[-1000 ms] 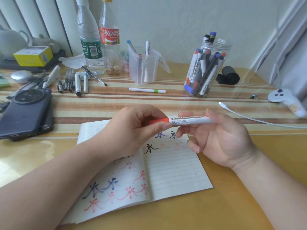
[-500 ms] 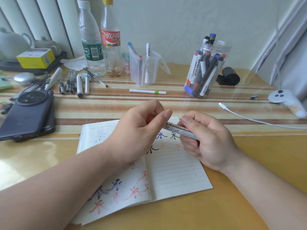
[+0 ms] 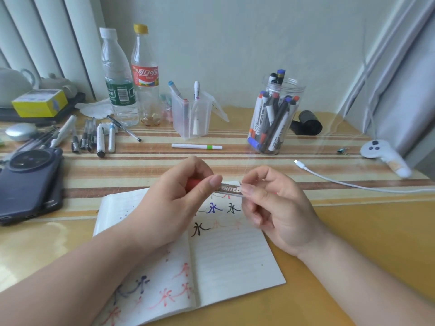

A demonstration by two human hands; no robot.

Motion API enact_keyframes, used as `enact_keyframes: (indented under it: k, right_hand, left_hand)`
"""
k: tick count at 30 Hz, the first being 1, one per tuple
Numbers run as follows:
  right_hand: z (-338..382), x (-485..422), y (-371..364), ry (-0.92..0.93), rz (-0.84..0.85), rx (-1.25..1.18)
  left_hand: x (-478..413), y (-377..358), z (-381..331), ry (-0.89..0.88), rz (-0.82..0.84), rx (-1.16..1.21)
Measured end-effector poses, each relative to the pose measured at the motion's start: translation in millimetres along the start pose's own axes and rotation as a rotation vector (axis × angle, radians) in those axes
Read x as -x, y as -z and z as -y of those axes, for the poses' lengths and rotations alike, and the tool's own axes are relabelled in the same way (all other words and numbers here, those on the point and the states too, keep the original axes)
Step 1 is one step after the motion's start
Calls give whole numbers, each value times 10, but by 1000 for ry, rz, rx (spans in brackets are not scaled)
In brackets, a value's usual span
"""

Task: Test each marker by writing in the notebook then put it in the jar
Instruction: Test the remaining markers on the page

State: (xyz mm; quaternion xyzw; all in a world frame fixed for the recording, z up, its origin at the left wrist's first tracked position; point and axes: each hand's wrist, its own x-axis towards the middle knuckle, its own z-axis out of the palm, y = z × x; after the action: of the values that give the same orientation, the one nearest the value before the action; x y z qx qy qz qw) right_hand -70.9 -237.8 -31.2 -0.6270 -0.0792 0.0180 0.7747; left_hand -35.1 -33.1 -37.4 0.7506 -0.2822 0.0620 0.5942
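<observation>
we hold the marker [image 3: 229, 189] roughly level just above the open notebook [image 3: 235, 267]. our left hand [image 3: 179, 203] grips its red end and our right hand [image 3: 277, 208] pinches the white barrel. beyond our right hand stands the jar [image 3: 274, 121], crowded with markers. a green-banded pen [image 3: 196, 146] lies before a clear box [image 3: 193, 116], and a white cable [image 3: 329, 178] trails rightward.

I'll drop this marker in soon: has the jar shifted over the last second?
No. The jar keeps its spot right of the clear pen box and the white pen; only the view shifted.
</observation>
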Motion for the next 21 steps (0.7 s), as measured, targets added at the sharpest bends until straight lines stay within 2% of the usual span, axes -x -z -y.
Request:
enact_keyframes:
  k: [3, 6, 10, 13, 15, 18, 21]
  right_hand:
    - [57, -53, 39, 29, -32, -155]
    - [85, -123, -14, 67, -43, -119]
    - [128, -228, -157, 139, -48, 222]
    - [297, -423, -229, 333, -83, 616]
    - [512, -608, -227, 507, -175, 690]
    - [939, -945, -36, 764, -415, 733]
    - [1246, -1286, 308, 884, -622, 889]
  left_hand:
    - [-5, 6, 19, 2, -2, -137]
    - [5, -15, 44, 44, -7, -240]
    - [-22, -44, 71, 64, 21, -301]
    - [-44, -44, 88, 60, -27, -285]
    - [-45, -27, 100, 80, -21, -308]
    - [-33, -4, 108, 130, 40, -357]
    - [-28, -14, 107, 142, 88, -403]
